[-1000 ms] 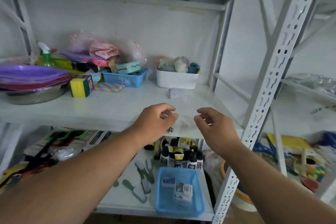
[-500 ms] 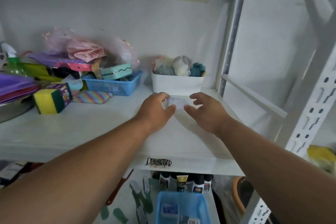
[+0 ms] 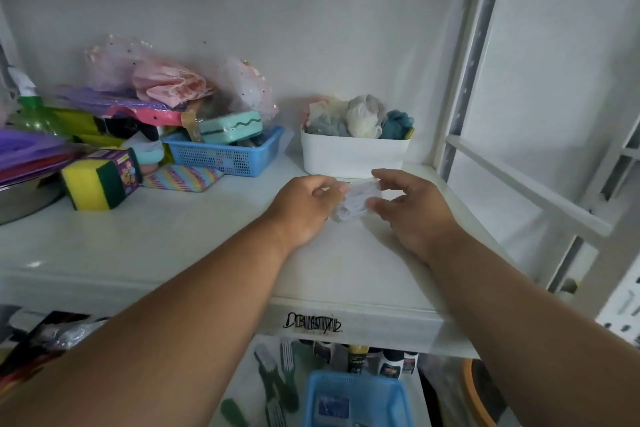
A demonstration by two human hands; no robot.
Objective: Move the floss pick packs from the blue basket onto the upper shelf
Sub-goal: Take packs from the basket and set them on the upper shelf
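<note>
Placing seems the step in hand: the left hand (image 3: 304, 206) and right hand (image 3: 412, 210) pinch a clear floss pick pack (image 3: 356, 201) between their fingertips, just above the upper shelf (image 3: 173, 239), so next comes letting go, then reaching below for the blue basket (image 3: 356, 399).

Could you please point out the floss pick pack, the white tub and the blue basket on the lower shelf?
floss pick pack (image 3: 356, 202), head view, middle of the clear pack.
white tub (image 3: 353, 156), head view, front wall.
blue basket (image 3: 398, 399), head view, right rim.
</note>
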